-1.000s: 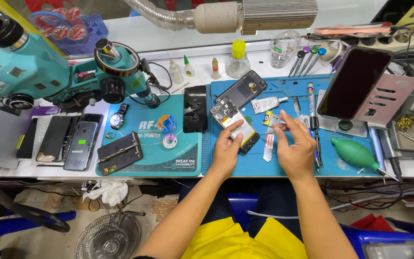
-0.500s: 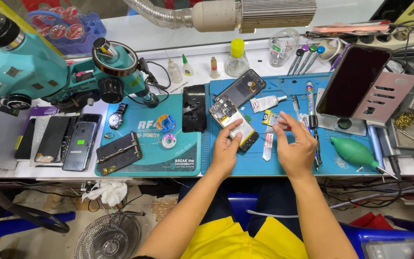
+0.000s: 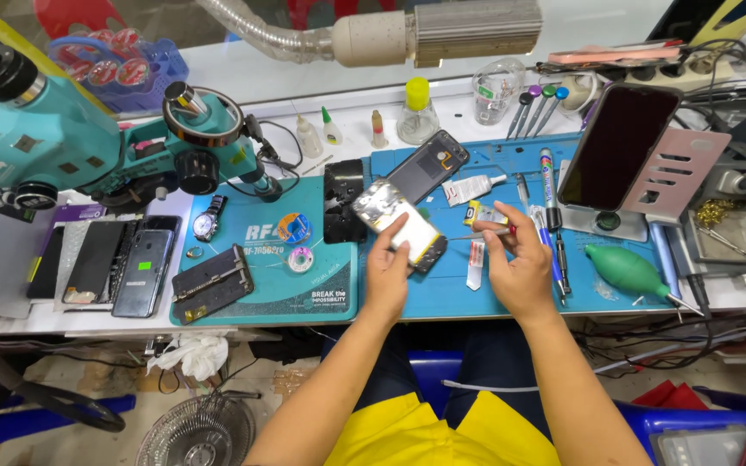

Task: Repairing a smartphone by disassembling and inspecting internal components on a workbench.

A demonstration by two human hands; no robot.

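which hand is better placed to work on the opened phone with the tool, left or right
Right, most likely. The right hand holds a thin red-handled tool whose tip points at the opened phone with exposed white battery. The left hand is already on the phone's lower end, apparently steadying it on the blue mat.

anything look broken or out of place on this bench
The phone under the left hand lies open, back cover off and its insides bare. A second opened phone shell sits just behind it. The right hand holds a thin tool beside it. Nothing looks spilled.
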